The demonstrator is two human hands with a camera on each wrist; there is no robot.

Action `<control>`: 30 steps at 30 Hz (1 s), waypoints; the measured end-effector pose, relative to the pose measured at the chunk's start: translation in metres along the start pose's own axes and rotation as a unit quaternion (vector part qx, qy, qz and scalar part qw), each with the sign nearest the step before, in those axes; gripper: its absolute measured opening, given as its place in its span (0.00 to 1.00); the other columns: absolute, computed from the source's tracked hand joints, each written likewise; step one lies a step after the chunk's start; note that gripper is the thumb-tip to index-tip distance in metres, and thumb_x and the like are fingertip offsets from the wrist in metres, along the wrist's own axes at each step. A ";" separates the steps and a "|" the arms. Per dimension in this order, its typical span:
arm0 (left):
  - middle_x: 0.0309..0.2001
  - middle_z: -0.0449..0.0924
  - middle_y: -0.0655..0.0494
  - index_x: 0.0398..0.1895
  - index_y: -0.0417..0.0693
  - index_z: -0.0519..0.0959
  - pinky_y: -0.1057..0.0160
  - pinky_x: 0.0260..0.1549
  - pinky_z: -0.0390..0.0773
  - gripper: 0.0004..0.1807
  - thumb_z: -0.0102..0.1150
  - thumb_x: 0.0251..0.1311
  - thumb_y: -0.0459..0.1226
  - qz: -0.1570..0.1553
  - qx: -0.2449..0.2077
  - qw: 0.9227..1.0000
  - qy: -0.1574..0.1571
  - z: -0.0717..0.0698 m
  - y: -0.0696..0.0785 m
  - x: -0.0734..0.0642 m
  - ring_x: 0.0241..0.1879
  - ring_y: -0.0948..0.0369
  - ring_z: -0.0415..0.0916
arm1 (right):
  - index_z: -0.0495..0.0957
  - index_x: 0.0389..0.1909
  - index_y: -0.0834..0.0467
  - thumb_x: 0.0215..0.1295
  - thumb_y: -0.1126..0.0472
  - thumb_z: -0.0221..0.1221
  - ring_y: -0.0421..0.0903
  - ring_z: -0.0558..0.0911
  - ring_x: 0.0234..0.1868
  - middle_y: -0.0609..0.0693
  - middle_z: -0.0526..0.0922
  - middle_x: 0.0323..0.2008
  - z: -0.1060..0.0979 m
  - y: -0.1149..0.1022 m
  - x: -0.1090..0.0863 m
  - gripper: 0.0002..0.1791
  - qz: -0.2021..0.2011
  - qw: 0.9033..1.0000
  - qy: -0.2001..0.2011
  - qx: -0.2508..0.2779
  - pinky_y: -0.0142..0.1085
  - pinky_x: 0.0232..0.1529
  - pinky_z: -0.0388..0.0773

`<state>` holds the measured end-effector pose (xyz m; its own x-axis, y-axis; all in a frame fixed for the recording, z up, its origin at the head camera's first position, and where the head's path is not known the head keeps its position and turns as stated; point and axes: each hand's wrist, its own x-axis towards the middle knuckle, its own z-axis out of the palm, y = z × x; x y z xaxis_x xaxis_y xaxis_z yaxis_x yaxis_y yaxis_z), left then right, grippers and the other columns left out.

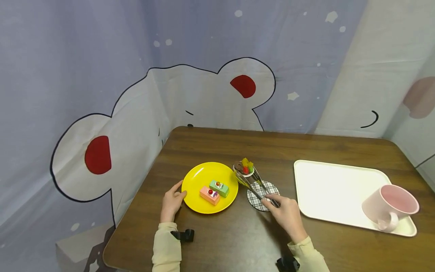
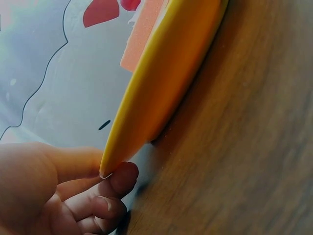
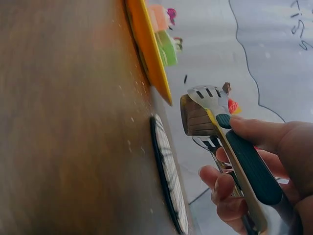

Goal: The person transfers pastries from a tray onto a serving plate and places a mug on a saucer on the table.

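Note:
My left hand (image 1: 171, 201) pinches the left rim of a yellow plate (image 1: 191, 185), thumb on top and fingers beneath in the left wrist view. On the plate lie a pink cake slice (image 1: 208, 195) and a green cake slice (image 1: 224, 190), side by side, both with small decorations. My right hand (image 1: 286, 215) grips metal tongs with dark green handles (image 3: 254, 166). Between the tongs' slotted ends is a small fruit-topped cupcake (image 3: 195, 120) with a brown ridged side, held up beside the plate's right edge.
Under the tongs lies a round checked coaster (image 1: 254, 201) on the wooden table (image 1: 217, 238). To the right is a white rectangular tray (image 1: 326, 185), with a pink mug (image 1: 377, 206) standing at its right end. A printed curtain (image 1: 204, 34) hangs behind the table.

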<state>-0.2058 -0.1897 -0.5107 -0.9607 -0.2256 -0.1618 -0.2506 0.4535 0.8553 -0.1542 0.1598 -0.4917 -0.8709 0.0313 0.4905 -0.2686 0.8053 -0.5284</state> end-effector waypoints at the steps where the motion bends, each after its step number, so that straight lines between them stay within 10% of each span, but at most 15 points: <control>1: 0.11 0.66 0.59 0.63 0.58 0.64 0.68 0.14 0.62 0.27 0.51 0.57 0.40 -0.002 0.002 1.000 -0.002 0.000 0.000 0.000 0.11 0.64 0.61 | 0.85 0.30 0.52 0.44 0.52 0.67 0.51 0.83 0.27 0.51 0.85 0.27 0.001 -0.002 0.000 0.12 -0.002 1.000 -0.004 0.000 0.41 0.28 0.75; 30: 0.11 0.65 0.60 0.62 0.60 0.64 0.68 0.13 0.62 0.27 0.52 0.57 0.41 -0.014 -0.007 1.000 -0.002 0.000 0.001 0.000 0.11 0.64 0.61 | 0.85 0.31 0.52 0.44 0.51 0.66 0.39 0.79 0.23 0.46 0.85 0.28 0.029 -0.030 0.009 0.13 -0.045 0.996 -0.081 0.021 0.30 0.24 0.71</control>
<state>-0.2058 -0.1889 -0.5096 -0.9541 -0.2336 -0.1874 -0.2750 0.4355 0.8572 -0.1664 0.1182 -0.4914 -0.8967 -0.1378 0.4206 -0.3618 0.7755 -0.5174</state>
